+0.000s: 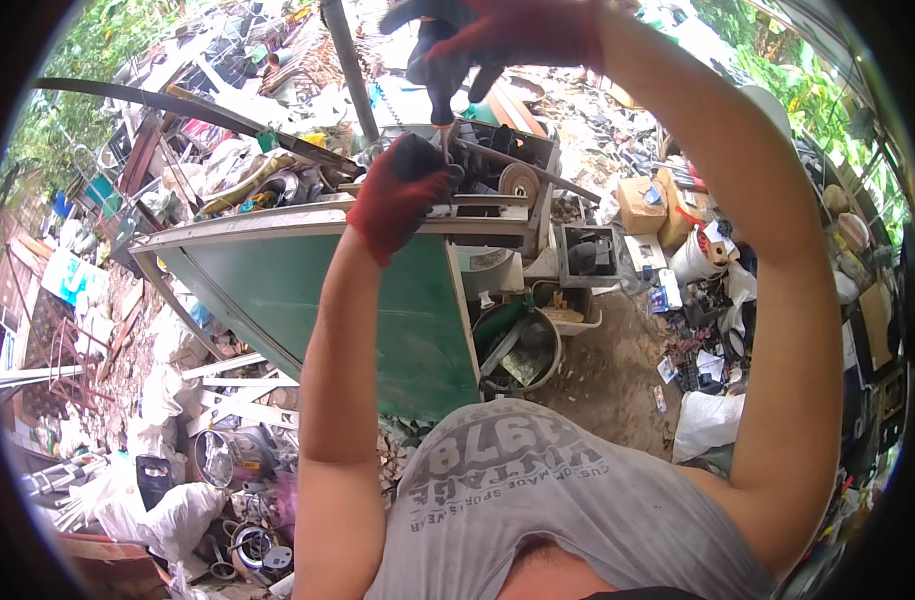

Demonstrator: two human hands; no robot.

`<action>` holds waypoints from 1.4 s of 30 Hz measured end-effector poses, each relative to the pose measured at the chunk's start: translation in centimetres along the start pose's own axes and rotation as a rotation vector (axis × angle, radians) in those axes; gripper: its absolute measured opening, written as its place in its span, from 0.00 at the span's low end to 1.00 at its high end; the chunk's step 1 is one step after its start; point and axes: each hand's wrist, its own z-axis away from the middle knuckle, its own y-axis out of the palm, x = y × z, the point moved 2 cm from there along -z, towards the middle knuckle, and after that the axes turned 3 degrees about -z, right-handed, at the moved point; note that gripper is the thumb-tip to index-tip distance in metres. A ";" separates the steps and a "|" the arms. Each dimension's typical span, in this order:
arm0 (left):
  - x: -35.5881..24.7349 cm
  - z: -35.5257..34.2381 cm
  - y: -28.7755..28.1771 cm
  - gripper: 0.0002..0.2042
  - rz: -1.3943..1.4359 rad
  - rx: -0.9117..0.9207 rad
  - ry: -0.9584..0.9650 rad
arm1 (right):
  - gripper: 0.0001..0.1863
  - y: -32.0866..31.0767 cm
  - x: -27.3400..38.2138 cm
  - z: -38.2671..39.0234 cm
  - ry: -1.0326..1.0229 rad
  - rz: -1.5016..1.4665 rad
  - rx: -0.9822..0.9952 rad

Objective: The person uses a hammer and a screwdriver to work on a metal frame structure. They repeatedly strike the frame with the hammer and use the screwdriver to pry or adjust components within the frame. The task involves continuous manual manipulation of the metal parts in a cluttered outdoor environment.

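Note:
My left hand (398,200), in a red and black glove, is closed at the top of a cluttered metal-framed bench, gripping a small metal piece (446,170) that is partly hidden by the fingers. A dark-handled tool (440,108) stands upright just above it, its metal shaft pointing down to that piece. My right hand (493,45), gloved alike, is raised at the top edge, its fingers around the tool's handle. A thin chain (386,105) hangs beside them. The bench has a green side panel (238,290) and a pale rim (228,225).
A grey post (350,65) rises behind my hands. Cardboard boxes (641,206), a white bucket (700,255) and a white sack (708,425) lie to the right. A dark tub (540,360) sits beside the panel above bare ground (618,370). Heaped scrap and white bags (168,510) fill the left.

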 end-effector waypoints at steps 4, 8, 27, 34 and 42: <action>0.6 -0.7 1.2 0.09 -0.083 -0.081 0.114 | 0.25 0.9 -7.0 -1.6 -0.156 -0.306 -0.180; 0.6 -0.7 1.5 0.12 -0.027 -0.106 0.107 | 0.21 6.8 -11.3 -0.8 -0.170 -0.381 -0.392; -0.9 -0.3 0.9 0.14 -0.633 0.162 -0.184 | 0.26 8.6 -12.4 -0.6 -0.441 -0.338 -0.433; -2.3 -0.3 0.5 0.11 -0.744 0.231 -0.188 | 0.17 9.5 -13.5 0.6 -0.602 -0.541 -0.569; -2.9 -0.3 1.8 0.17 -1.054 0.183 -0.108 | 0.11 9.9 -17.1 5.2 -0.472 -0.386 -0.914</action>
